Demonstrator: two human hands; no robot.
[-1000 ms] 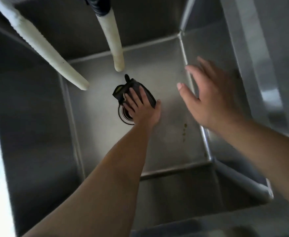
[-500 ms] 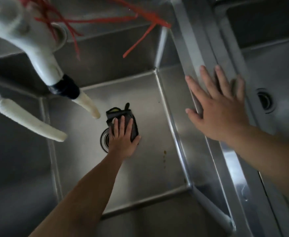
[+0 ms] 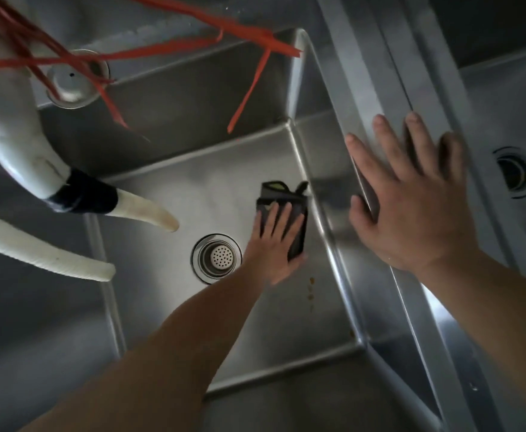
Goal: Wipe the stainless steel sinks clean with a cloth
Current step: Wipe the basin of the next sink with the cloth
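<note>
I look down into a deep stainless steel sink (image 3: 168,188). My left hand (image 3: 274,244) presses a dark folded cloth (image 3: 286,198) flat against the sink floor with straight fingers, close to the right wall. The round drain (image 3: 217,258) lies uncovered just left of that hand. Small brown spots (image 3: 311,288) mark the floor below the cloth. My right hand (image 3: 411,207) rests flat, fingers spread, on the steel divider (image 3: 364,73) between this sink and a second sink (image 3: 504,120) on the right.
Two white hoses (image 3: 143,213) (image 3: 52,257) hang over the sink's left side, one with a black taped joint. Red plastic strips (image 3: 246,35) dangle across the top. The right sink has its own drain (image 3: 512,173). A round metal fitting (image 3: 71,79) sits on the back ledge.
My left hand slid the cloth from over the drain to the right, uncovering the drain. The view shifted, and my right hand settled on the divider.
</note>
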